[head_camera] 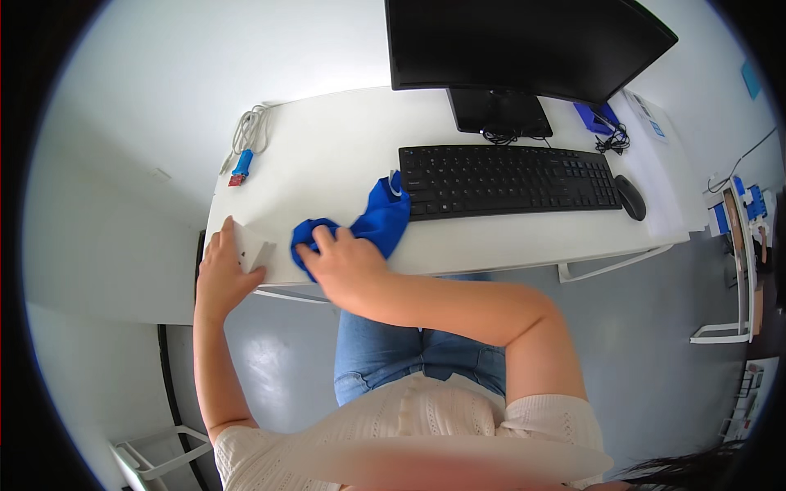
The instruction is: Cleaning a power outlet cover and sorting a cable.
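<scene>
At the front left corner of the white desk point(331, 153), my left hand point(224, 270) grips a small white block-like object point(247, 242) with a few dark spots on it. Its fingers lie along the far left side and the thumb is at the near edge. My right hand point(347, 264) reaches across to the left and holds a bunched blue cloth point(387, 224) against the desktop. The cloth's far end, with a white loop point(394, 184), touches the left end of a black keyboard point(509, 181).
A black monitor point(522, 46) stands behind the keyboard, with a black mouse point(630, 197) to its right. A coiled grey cable point(252, 129) and a blue-and-red connector point(241, 167) lie at the back left. A blue object point(595, 116), black cables point(613, 140) and papers point(660, 159) occupy the right side.
</scene>
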`<state>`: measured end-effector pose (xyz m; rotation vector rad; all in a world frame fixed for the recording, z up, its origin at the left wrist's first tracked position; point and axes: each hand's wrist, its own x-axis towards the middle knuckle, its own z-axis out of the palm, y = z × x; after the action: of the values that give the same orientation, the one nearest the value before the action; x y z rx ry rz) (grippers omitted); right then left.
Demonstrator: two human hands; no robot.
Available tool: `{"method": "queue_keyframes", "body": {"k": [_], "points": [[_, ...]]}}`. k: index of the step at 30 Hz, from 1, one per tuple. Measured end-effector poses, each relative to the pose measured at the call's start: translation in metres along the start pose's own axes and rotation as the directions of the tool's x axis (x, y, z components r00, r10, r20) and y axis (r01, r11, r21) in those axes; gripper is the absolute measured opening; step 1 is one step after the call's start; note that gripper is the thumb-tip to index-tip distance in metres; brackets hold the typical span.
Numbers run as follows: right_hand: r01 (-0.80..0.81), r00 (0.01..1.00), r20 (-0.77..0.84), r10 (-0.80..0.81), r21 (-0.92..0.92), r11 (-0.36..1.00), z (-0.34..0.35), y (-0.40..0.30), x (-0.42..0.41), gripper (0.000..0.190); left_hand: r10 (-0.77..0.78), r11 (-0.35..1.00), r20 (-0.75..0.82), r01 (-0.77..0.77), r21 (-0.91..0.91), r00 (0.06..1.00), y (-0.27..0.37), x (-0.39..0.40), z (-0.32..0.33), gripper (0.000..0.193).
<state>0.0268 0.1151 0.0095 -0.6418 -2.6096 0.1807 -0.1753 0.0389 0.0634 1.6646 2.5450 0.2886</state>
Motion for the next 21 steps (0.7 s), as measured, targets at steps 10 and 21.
{"method": "queue_keyframes", "body": {"k": [10,21], "points": [[-0.438,0.894,-0.149,0.422,-0.099,0.893,-0.091,0.086,-0.131,0.037,0.305,0.952,0.07,-0.306,0.002,0.95,0.087,0.022,0.019,0.09],[-0.904,0.427,-0.395,0.814,-0.211,0.371,-0.156,0.156,-0.271,0.037,0.41,0.912,0.068,-0.409,-0.028,0.909,0.125,0.037,0.034,0.089]]}}
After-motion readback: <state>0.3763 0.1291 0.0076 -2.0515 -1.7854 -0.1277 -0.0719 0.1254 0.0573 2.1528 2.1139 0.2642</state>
